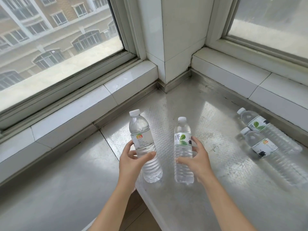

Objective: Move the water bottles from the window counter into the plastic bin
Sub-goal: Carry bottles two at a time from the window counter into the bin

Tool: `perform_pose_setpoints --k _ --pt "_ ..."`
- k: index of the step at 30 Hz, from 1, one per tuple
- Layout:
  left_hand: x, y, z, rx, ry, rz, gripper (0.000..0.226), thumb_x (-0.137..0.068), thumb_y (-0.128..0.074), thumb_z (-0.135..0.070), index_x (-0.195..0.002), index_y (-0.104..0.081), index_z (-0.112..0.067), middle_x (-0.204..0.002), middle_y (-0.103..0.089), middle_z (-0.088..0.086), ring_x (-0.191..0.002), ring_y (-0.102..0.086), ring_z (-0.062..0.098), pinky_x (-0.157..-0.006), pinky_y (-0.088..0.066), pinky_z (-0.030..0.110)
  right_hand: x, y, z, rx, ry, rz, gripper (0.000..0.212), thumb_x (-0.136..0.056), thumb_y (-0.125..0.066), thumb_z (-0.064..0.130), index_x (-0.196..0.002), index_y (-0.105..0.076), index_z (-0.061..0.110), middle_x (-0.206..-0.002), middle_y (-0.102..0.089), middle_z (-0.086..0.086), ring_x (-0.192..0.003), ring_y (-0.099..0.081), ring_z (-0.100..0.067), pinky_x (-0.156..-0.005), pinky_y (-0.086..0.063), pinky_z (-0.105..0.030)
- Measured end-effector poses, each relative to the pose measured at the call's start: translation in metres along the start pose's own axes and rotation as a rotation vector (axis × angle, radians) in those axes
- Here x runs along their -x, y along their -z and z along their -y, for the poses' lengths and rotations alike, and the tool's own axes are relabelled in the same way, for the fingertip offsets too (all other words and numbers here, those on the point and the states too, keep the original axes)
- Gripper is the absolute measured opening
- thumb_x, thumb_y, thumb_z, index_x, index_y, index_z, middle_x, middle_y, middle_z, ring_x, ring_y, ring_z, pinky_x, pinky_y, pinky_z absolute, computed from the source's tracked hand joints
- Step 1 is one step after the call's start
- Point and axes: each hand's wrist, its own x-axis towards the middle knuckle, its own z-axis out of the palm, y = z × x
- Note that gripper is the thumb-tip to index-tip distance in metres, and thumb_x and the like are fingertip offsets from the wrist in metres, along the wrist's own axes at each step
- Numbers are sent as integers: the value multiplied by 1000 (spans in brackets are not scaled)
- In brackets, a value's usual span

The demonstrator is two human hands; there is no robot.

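Steel counter (216,205), 2 bottles lying right (266,144), hands gripping 2 upright (183,147)

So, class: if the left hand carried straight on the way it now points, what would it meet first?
Probably the tiled window ledge beyond the counter; the left hand already grips a bottle, and nothing else shows ahead, though depth is unclear.

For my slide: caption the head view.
Left hand and right hand each grip a water bottle; two more lie on the steel counter.

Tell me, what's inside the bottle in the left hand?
Clear water fills the bottle held in the left hand. The label and fingers cover part of it, so you cannot see all inside.
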Motion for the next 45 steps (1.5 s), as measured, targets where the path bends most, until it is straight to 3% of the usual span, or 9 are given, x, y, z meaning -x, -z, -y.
perform_pose_setpoints --k 5,13,18,23,28,33,39,42,45 --pt "17 24 -6 64 -12 -50 80 -48 -92 -31 -122 -61 -36 -98 -77 7 -90 -74 26 -88 -58 46 28 -8 16 -29 107 38 100 -54 -87 4 -136 -40 39 -116 -60 6 -91 -66 -10 -72 -56 -29" --pt "64 100 -18 59 -97 -123 82 -39 -91 -44 -115 -61 -46 -91 -78 -2 -86 -74 21 -82 -58 40 95 -45 61 -24 271 128 101 -54 -89 7 -136 -40 41 -118 -60 9 -98 -63 -11 -68 -49 -20" --pt "105 163 -17 70 -153 -216 69 -61 -94 -20 -100 -50 -57 -93 -77 -3 -86 -73 16 -69 -51 24 139 -90 78 8 348 230 100 -55 -90 8 -134 -41 45 -117 -59 10 -102 -61 -14 -71 -50 -25" --pt "151 233 0 117 -180 -333 79 -58 -94 -24 -120 -49 -44 -94 -78 -4 -89 -72 18 -74 -53 28 184 -146 81 68 406 348 100 -53 -90 6 -131 -43 47 -118 -60 6 -104 -61 -18 -75 -54 -33" --pt "205 302 25 100 -220 -486 80 -61 -94 -23 -124 -47 -41 -97 -75 -7 -84 -71 14 -67 -50 18 243 -206 73 116 466 489 98 -50 -90 4 -125 -47 49 -113 -63 6 -100 -63 -18 -72 -55 -33" --pt "265 369 58 53 -242 -624 84 -58 -95 -33 -131 -55 -33 -97 -75 -14 -79 -72 5 -74 -60 28 310 -269 58 151 505 655 98 -49 -91 1 -123 -48 49 -109 -65 7 -97 -65 -17 -69 -54 -30" --pt "341 439 93 100 -238 -808 72 -56 -94 -36 -109 -50 -54 -96 -73 -18 -80 -68 -4 -63 -51 7 384 -343 35 178 529 901 100 -46 -92 1 -122 -49 50 -106 -66 7 -93 -66 -16 -69 -55 -33" --pt "376 470 111 157 -222 -934 83 -46 -92 -50 -120 -54 -48 -95 -76 -14 -84 -71 8 -70 -56 15 420 -382 27 215 551 1037 100 -46 -93 1 -120 -50 52 -108 -65 6 -95 -65 -18 -73 -55 -37" --pt "408 496 134 183 -210 -1066 97 -43 -89 -56 -131 -54 -39 -98 -77 -8 -85 -72 22 -81 -60 43 453 -420 19 248 571 1187 98 -46 -91 -3 -115 -53 54 -103 -66 7 -92 -66 -18 -72 -54 -37"
